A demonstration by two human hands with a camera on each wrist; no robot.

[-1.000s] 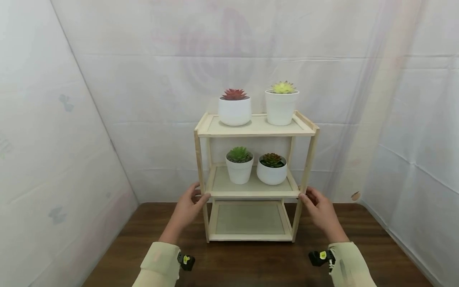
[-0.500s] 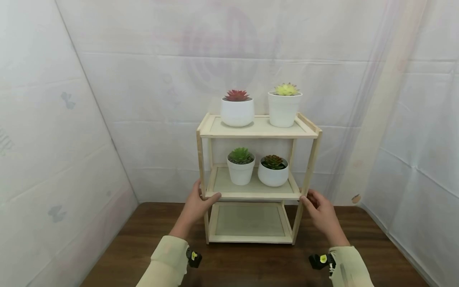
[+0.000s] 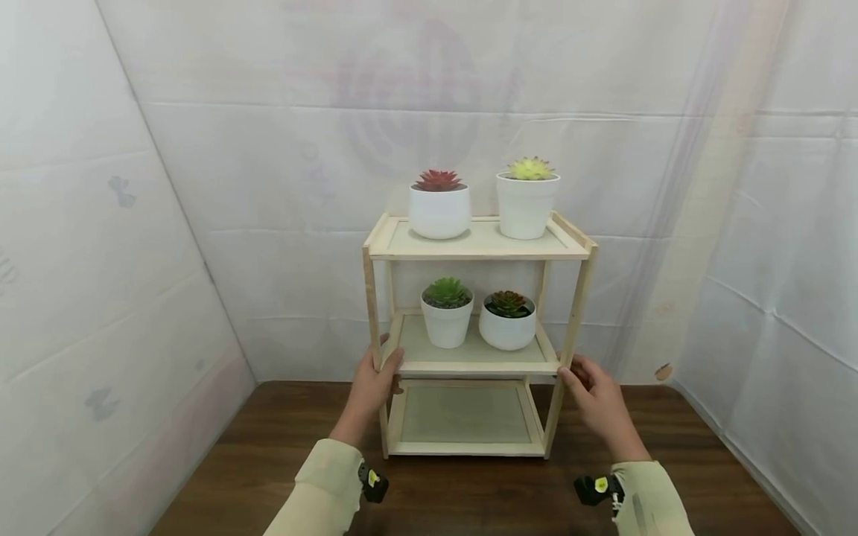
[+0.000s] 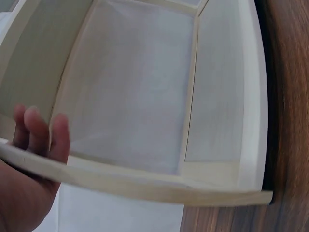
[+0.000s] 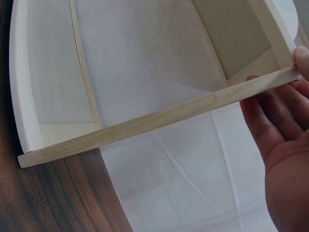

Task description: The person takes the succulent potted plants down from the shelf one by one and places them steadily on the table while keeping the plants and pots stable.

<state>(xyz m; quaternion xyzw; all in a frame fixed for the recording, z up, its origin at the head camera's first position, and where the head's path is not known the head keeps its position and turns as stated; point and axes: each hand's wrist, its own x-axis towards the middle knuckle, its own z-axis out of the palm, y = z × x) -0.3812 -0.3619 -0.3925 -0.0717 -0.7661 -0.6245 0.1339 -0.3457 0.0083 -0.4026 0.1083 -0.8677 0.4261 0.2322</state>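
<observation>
A light wooden three-tier shelf (image 3: 469,449) stands on the table. My left hand (image 3: 369,391) grips its left front post at middle-shelf height, the thumb in front; in the left wrist view, the fingers (image 4: 60,137) curl past the post under the shelf. My right hand (image 3: 599,402) holds the right front post at similar height, thumb on the front and fingers (image 5: 263,123) behind. Two white pots, one with a red succulent (image 3: 439,212) and one with a yellow-green succulent (image 3: 526,205), sit on top. Below them stand a green succulent (image 3: 447,324) and a brownish-green succulent (image 3: 507,327), both in white pots.
The shelf's bottom tier (image 3: 462,413) bears nothing. Dark wood tabletop (image 3: 462,495) surrounds the shelf's base. A white sheet (image 3: 302,186) hangs close behind, and more sheeting (image 3: 784,246) closes off both sides.
My left hand has shifted slightly right and closed further round the left post, its fingers now passing to the inner side. The right hand keeps its hold. The pots stay in place on the shelf.
</observation>
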